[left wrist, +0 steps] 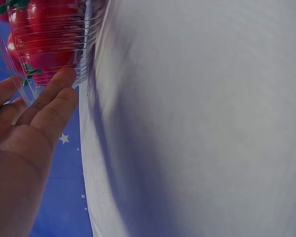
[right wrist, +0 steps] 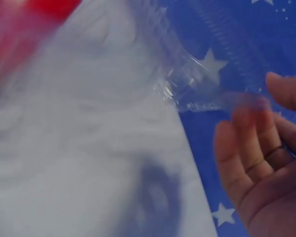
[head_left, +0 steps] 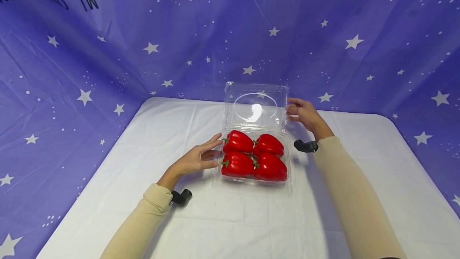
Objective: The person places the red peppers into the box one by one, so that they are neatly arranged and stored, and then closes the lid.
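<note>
Several red bell peppers with green stems lie in a clear plastic clamshell container. Its hinged lid is raised, leaning back behind the peppers. My left hand is at the container's left side, fingers extended; in the left wrist view its fingertips touch the ribbed wall. At the lid's right edge, my right hand holds the rim between thumb and fingers. The right wrist view is blurred, but the fingertips show at the lid's corner with the thumb across from them.
A white cloth covers the table. Behind and to both sides hangs a purple-blue curtain with white stars and lettering. Each wrist wears a black camera mount, one on the left and one on the right.
</note>
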`<state>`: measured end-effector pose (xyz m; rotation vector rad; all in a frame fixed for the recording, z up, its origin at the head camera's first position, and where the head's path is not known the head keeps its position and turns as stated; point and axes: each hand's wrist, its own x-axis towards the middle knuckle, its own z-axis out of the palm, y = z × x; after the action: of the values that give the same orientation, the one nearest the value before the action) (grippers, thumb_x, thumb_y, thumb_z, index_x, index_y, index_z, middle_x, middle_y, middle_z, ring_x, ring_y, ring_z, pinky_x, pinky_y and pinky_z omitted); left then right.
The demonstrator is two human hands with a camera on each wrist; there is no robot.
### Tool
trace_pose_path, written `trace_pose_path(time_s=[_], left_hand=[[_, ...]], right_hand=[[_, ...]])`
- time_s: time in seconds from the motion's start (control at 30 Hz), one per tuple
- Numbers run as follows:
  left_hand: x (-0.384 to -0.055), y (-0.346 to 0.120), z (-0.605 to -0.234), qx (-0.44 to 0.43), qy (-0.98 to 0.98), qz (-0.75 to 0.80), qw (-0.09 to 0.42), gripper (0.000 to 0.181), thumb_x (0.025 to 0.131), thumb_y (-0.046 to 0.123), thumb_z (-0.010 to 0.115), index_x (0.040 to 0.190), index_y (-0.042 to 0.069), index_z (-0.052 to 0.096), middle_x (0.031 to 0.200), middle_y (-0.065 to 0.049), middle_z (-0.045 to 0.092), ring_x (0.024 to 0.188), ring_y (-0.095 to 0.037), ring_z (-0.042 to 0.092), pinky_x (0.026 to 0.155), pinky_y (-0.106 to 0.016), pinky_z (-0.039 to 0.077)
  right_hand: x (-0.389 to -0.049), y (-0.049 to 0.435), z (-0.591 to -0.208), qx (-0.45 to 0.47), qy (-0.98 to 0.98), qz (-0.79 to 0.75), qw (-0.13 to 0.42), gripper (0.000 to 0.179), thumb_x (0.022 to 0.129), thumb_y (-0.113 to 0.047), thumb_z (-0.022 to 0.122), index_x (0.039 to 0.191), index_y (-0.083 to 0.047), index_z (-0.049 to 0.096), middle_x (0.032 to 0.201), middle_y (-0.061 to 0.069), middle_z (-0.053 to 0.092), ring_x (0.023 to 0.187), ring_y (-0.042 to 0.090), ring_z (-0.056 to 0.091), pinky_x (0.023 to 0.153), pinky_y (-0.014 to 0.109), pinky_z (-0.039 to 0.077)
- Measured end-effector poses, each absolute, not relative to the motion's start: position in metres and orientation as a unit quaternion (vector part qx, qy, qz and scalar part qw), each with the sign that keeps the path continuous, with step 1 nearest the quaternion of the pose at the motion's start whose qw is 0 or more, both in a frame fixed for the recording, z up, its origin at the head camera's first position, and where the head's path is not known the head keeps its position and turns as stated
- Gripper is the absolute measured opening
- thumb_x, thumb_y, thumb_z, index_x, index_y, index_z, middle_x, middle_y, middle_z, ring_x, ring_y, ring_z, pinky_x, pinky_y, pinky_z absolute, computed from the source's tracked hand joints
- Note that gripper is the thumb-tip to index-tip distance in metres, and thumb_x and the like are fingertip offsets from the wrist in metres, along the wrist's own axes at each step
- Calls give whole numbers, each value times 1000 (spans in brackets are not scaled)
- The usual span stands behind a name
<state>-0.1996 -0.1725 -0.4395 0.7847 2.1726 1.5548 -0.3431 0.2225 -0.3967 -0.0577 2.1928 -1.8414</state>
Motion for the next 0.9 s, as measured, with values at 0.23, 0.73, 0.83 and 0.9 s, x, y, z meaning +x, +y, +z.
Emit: trace_pose_path(time_s=[0.23, 0.73, 0.83, 0.9], left_hand=[[-199, -171, -438, 282, 772, 545, 166, 74, 91, 4, 67, 153, -6, 28, 169, -12, 6, 137, -45, 47, 115, -50, 42], [-202, -170, -443, 277, 776, 540, 172, 74, 90, 4, 68, 153, -2, 31, 170, -7, 8, 138, -40, 48, 117, -48, 41], [-205, -173, -437, 280, 785, 525, 170, 72, 90, 5, 69, 152, -2, 33, 169, -10, 13, 137, -40, 49, 116, -49, 42], [-209, -176, -432, 287, 794, 510, 165, 70, 90, 5, 69, 151, -3, 35, 167, -13, 19, 135, -41, 51, 115, -50, 42]], right_hand=[[-343, 218, -381, -53, 712, -697, 69, 45, 96, 5, 56, 140, 5, 45, 94, -5, 60, 82, 9, 66, 71, 22, 63], [-339, 224, -384, -73, 661, -745, 49, 51, 90, 13, 61, 138, 1, 48, 87, -4, 64, 79, 8, 65, 64, 25, 64], [-340, 224, -386, -76, 660, -746, 48, 56, 89, 14, 61, 141, 0, 44, 86, -4, 64, 78, 9, 66, 64, 26, 64], [-339, 224, -387, -79, 657, -748, 52, 56, 89, 15, 60, 141, 0, 45, 87, -3, 64, 78, 10, 66, 64, 26, 64]])
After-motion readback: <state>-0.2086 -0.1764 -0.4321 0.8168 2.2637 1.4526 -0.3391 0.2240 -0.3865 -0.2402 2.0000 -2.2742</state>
